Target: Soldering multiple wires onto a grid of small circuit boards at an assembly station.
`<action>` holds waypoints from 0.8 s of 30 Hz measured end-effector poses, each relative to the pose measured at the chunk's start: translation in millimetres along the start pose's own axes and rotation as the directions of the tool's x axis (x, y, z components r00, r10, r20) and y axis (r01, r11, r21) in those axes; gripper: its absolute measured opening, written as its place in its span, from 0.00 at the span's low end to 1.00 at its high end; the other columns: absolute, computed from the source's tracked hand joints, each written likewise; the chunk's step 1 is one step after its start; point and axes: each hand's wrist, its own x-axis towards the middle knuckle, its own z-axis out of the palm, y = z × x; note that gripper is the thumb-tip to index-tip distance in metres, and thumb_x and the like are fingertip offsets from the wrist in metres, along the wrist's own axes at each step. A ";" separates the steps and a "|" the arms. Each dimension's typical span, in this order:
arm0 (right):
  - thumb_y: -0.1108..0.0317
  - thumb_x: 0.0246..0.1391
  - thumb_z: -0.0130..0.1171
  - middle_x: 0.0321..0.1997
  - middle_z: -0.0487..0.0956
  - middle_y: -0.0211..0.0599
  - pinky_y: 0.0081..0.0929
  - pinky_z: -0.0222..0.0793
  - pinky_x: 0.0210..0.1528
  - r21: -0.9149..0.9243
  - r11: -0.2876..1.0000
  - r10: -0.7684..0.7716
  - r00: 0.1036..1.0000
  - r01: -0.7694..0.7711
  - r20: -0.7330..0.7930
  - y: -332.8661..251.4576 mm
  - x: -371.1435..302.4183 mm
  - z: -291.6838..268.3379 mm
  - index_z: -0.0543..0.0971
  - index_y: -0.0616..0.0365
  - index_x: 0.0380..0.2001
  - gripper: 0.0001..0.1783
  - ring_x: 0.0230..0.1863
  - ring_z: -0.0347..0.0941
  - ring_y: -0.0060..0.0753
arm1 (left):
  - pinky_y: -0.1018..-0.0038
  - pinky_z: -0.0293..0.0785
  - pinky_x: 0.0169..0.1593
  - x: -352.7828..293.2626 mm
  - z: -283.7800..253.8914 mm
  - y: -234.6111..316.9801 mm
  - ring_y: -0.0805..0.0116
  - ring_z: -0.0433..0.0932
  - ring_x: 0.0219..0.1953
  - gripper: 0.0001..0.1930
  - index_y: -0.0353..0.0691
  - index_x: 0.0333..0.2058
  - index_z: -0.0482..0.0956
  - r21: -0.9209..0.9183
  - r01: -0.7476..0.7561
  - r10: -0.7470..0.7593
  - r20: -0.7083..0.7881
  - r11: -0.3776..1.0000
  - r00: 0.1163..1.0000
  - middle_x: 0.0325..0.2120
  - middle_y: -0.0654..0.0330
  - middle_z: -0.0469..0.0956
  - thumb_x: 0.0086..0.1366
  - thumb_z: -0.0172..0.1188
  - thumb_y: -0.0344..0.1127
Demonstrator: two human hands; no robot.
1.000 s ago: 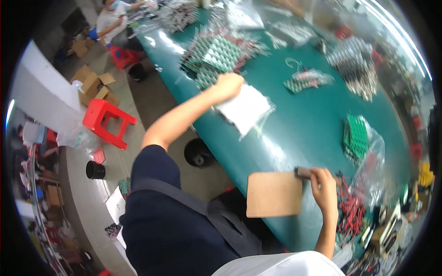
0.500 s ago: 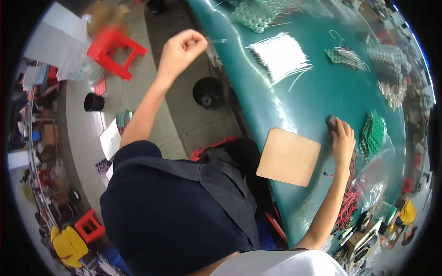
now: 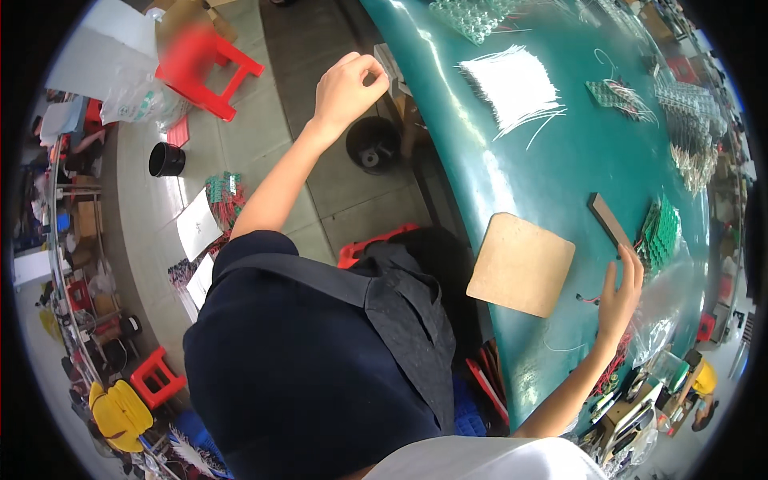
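One dark bar lies right of centre on the green table; the right hand, loosely open and empty, is at its lower end (contact unclear). One tan board sits left. The left hand, upper centre, is curled, contents unclear. Upper left: grey floor, one red stool.

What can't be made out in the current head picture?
All in the head view:
Left hand: its curl hides whether it pinches anything.
Right hand: meets an end of the bar; contact too small to judge.
Red wires: partly hidden by the right forearm.
Far green boards: cut off by the upper edge.
Upper-left red stool: seat blurred.
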 end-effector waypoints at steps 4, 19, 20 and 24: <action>0.75 0.58 0.54 0.53 0.74 0.45 0.38 0.65 0.57 -0.022 0.997 0.078 0.997 -0.077 0.029 -16.3 -19.5 -8.2 0.74 0.60 0.52 0.17 0.55 0.70 0.47 | 0.74 0.63 0.27 5.2 7.7 -4.4 0.73 0.65 0.21 0.06 0.42 0.26 0.79 0.030 -0.026 0.027 -0.016 0.999 1.000 0.18 0.65 0.64 0.53 0.64 0.36; 0.60 0.49 0.59 0.63 0.65 0.53 0.62 0.59 0.59 0.003 0.945 -0.320 0.922 0.328 0.217 -135.7 -76.2 27.6 0.70 0.61 0.56 0.30 0.65 0.61 0.54 | 0.79 0.58 0.29 3.8 62.1 -43.4 0.80 0.63 0.24 0.16 0.44 0.19 0.64 -0.482 0.409 -0.235 0.381 0.774 0.894 0.18 0.70 0.66 0.63 0.57 0.39; 0.63 0.49 0.58 0.62 0.67 0.53 0.63 0.61 0.57 0.022 0.947 -0.318 0.925 0.320 0.207 -138.8 -66.8 19.4 0.72 0.61 0.54 0.28 0.63 0.63 0.55 | 0.79 0.59 0.30 2.6 56.5 -42.8 0.80 0.64 0.24 0.15 0.43 0.20 0.65 -0.475 0.437 -0.256 0.399 0.764 0.881 0.19 0.70 0.67 0.63 0.57 0.39; 0.65 0.49 0.55 0.59 0.70 0.52 0.62 0.65 0.54 -0.157 0.890 -0.403 0.900 0.428 0.167 -140.6 -77.1 36.1 0.73 0.61 0.53 0.26 0.60 0.66 0.54 | 0.79 0.64 0.34 -0.1 55.9 -42.0 0.80 0.68 0.29 0.10 0.40 0.28 0.72 -0.530 0.348 -0.199 0.319 0.773 0.927 0.24 0.70 0.70 0.63 0.60 0.37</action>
